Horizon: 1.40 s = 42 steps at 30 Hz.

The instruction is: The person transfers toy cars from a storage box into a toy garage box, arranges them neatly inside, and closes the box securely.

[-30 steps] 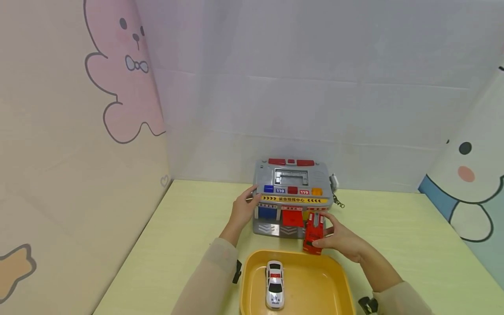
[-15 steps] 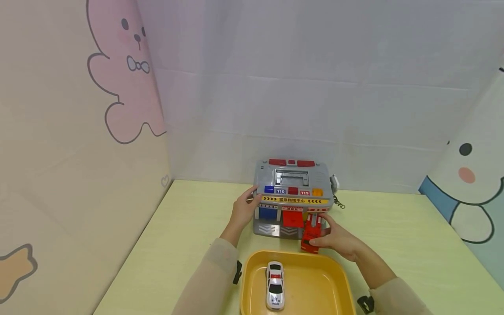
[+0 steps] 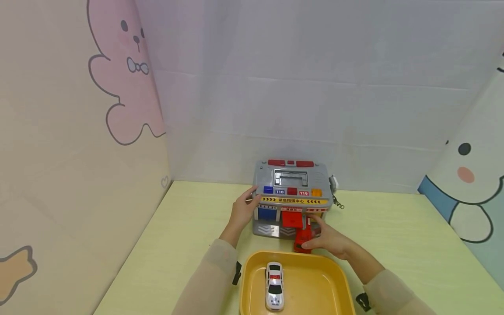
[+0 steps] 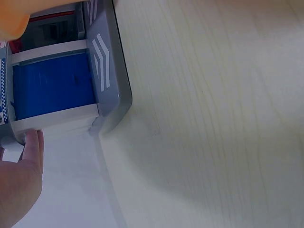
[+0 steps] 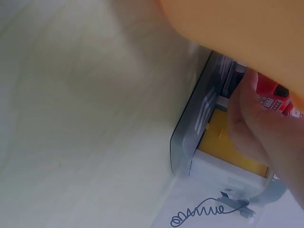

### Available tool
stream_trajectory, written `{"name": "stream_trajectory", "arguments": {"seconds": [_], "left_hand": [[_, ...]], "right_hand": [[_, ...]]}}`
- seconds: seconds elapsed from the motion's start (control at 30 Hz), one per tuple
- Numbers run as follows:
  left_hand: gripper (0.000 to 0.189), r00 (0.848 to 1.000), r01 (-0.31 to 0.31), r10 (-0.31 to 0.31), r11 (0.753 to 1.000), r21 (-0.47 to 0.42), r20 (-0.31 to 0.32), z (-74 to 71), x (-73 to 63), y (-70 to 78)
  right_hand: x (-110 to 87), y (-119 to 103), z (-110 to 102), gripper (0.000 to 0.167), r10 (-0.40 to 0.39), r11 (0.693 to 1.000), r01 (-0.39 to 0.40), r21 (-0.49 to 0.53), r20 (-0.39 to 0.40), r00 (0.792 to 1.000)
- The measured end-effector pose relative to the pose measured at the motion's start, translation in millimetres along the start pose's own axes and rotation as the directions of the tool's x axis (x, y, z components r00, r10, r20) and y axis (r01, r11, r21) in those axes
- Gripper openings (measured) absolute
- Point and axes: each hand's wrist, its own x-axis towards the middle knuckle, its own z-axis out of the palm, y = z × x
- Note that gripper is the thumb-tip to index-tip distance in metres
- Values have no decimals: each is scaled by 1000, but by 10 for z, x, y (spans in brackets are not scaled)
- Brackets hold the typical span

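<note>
The yellow tray point(image 3: 311, 284) lies nearest, cut off by the lower edge of the head view. In its left half sits a white police car point(image 3: 274, 286), its hood lettering too small to read with certainty; bare tray floor lies to its right.

Just beyond the far rim is the red truck point(image 3: 303, 239), pinched between the right hand's point(image 3: 330, 240) thumb and fingers. The truck is in front of the station's point(image 3: 323, 175) middle bay, its far end by the raised red door point(image 3: 292, 219); whether that end is inside cannot be told. White markings on its side are unreadable.

The left hand point(image 3: 241, 213) rests at the station's left edge, fingers fairly straight against the side wall, thumb apart. A blue door point(image 4: 54, 85) covers the left bay, a yellow door point(image 5: 232, 142) the right. White chevrons mark the front ramp.

Above the bays a yellow strip reads "紧急指挥中心", and over it stand "110" and "119". A handset point(image 3: 334, 183) with a coiled cord point(image 3: 337, 202) hangs on the right side.

The surface point(image 3: 393, 240) stretches wide left and right of the station, its far edge meeting a pale backdrop point(image 3: 252, 100).
</note>
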Motion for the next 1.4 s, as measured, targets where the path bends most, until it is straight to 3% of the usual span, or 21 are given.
{"name": "stream_trajectory", "arguments": {"seconds": [0.43,0.8,1.13,1.4], "left_hand": [[45,1000,1,-1,1000,0,-1,-23,4,7],[46,1000,17,-17,1000,-4,7,-14,16,-23],[46,1000,12,-12,1000,2,5,-15,10,-12],[46,1000,19,-19,1000,0,6,2,10,-1]], "right_hand": [[113,-52,81,101,32,996,-34,-88,-24,999],[216,31,101,103,8,998,-8,-65,-4,1000],[269,89,131,103,16,995,-22,-95,-72,997],[279,94,189,97,-33,993,18,-113,-136,990]]}}
